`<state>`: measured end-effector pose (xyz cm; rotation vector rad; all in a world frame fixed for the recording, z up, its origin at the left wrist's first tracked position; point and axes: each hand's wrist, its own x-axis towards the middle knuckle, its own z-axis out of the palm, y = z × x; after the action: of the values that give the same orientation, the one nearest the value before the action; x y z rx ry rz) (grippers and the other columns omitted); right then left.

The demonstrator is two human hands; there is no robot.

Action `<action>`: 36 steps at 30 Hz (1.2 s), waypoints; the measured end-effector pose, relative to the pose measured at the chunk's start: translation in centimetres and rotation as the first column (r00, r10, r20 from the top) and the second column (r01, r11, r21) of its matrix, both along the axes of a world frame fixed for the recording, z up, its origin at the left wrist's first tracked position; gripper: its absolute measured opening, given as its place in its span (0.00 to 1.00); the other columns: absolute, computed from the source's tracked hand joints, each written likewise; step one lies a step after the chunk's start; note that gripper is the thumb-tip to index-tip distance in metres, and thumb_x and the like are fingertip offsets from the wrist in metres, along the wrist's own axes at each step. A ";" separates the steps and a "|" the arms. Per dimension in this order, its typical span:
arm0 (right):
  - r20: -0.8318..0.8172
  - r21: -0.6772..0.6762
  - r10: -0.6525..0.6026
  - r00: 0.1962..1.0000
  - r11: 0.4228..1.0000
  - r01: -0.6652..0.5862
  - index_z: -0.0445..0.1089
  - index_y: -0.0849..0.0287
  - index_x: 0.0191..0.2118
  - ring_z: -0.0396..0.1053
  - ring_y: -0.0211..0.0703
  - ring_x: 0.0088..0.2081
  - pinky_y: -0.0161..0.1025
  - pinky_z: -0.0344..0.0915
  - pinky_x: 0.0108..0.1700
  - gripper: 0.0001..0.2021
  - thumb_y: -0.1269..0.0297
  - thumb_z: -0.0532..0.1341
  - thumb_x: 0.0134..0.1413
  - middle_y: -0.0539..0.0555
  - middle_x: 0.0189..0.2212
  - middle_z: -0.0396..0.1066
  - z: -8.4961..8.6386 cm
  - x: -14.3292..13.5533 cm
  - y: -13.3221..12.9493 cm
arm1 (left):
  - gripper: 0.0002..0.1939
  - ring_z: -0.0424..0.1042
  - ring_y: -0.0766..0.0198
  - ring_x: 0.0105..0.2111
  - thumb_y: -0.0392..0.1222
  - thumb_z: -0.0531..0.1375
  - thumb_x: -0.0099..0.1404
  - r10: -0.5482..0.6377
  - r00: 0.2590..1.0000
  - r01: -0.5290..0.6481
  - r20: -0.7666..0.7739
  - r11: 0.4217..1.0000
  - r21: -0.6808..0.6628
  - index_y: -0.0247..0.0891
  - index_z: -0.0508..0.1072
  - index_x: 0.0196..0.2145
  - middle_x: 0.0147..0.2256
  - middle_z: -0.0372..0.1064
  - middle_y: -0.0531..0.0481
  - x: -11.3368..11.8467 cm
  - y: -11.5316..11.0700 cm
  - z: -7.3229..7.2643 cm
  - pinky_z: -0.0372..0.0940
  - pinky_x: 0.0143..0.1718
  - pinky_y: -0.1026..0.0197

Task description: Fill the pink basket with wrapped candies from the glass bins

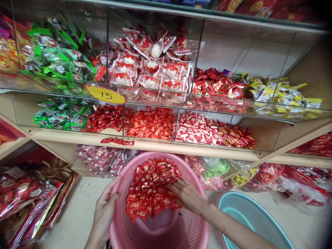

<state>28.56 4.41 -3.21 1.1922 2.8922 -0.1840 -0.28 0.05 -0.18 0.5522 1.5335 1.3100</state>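
Glass-fronted shelves [308, 64] of bright sweets fill the upper frame, and down at bottom centre it's all happening: the hands are apart, left hand [103, 204] clasped on the left rim of a pink basket [193, 224], right hand [185, 193] inside it, fingers laid on a heap of red wrapped sweets [153, 183]. Whether those fingers pinch any, I can't tell. Watch that heap! It's banked toward the far side, the near floor bare, so one careless push could send packets sliding down or, shoved hard, over the rim. That left hand looks like the steadying one; slacken there and the basket might well swing or tip. Lower right, the right forearm passes across a blue tub [259, 211], where a snagged packet could drop. Just above the basket, a loose red packet [118, 141] lies on the wooden ledge [207, 151], easily brushed off by a rising rim. Higher still, a yellow price tag [105, 94] juts out, one stray knuckle from trouble.
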 end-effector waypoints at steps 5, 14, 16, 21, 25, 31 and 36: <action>-0.027 -0.021 -0.012 1.000 1.000 0.012 0.60 0.58 0.55 0.65 0.51 0.45 0.44 0.60 0.46 0.25 0.57 0.62 0.52 0.58 0.43 0.69 1.9 -0.6 0.0 | 0.32 0.70 0.56 0.47 0.38 0.60 0.49 -0.012 1.000 0.012 0.011 1.000 -0.008 0.43 0.66 0.55 0.48 0.72 0.49 -0.2 0.0 -0.1 0.63 0.48 0.59; -0.128 0.234 0.035 0.991 0.972 -0.004 0.65 0.62 0.47 0.63 0.45 0.41 0.41 0.58 0.44 0.12 0.66 0.47 0.64 0.57 0.38 0.69 14.0 -6.3 8.3 | 0.29 0.66 0.54 0.51 0.39 0.59 0.50 -0.019 0.998 0.021 -0.059 0.999 0.036 0.43 0.69 0.52 0.50 0.70 0.49 -0.6 0.1 -0.7 0.58 0.53 0.57; -0.049 0.285 -0.063 0.997 0.956 0.074 0.66 0.62 0.45 0.63 0.45 0.42 0.40 0.59 0.43 0.12 0.72 0.48 0.62 0.58 0.39 0.69 15.3 -7.5 11.4 | 0.28 0.65 0.55 0.52 0.39 0.59 0.50 -0.012 0.997 0.015 -0.072 0.999 0.037 0.44 0.70 0.51 0.51 0.69 0.50 -0.6 0.0 -0.7 0.56 0.54 0.57; 0.174 0.247 -0.162 0.971 0.962 0.116 0.68 0.60 0.46 0.63 0.47 0.48 0.39 0.60 0.44 0.16 0.78 0.49 0.57 0.59 0.45 0.68 15.6 -9.5 16.7 | 0.28 0.66 0.55 0.52 0.38 0.59 0.51 -0.005 1.000 0.005 -0.006 0.999 0.042 0.44 0.69 0.52 0.51 0.69 0.49 -0.6 -0.1 -0.9 0.54 0.56 0.56; 0.230 0.223 -0.144 0.963 0.971 0.092 0.69 0.61 0.47 0.61 0.49 0.52 0.42 0.61 0.46 0.16 0.76 0.48 0.59 0.60 0.49 0.66 15.4 -10.1 17.8 | 0.27 0.66 0.56 0.52 0.39 0.60 0.51 -0.015 1.000 0.016 -0.015 0.997 0.074 0.44 0.70 0.51 0.51 0.69 0.49 -0.8 -0.2 -1.3 0.51 0.58 0.57; 0.269 0.216 -0.108 0.957 0.975 0.049 0.69 0.61 0.47 0.60 0.49 0.53 0.44 0.59 0.49 0.14 0.74 0.52 0.57 0.60 0.50 0.66 15.5 -10.1 18.2 | 0.27 0.60 0.56 0.56 0.37 0.58 0.52 -0.019 0.999 0.022 -0.046 0.997 0.070 0.43 0.69 0.52 0.51 0.69 0.49 -0.7 -0.1 -1.2 0.49 0.59 0.56; 0.277 0.219 -0.097 0.956 0.975 0.036 0.69 0.63 0.47 0.61 0.52 0.52 0.46 0.57 0.51 0.15 0.66 0.58 0.54 0.61 0.48 0.68 15.5 -9.7 18.2 | 0.27 0.59 0.55 0.57 0.37 0.58 0.53 -0.020 0.998 0.024 -0.059 0.997 0.077 0.42 0.68 0.53 0.52 0.67 0.48 -0.6 -0.1 -1.0 0.50 0.58 0.55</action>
<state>18.84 22.64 12.27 1.2278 2.6695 0.2821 -0.85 -0.02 -1.17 0.6596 1.5243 1.3515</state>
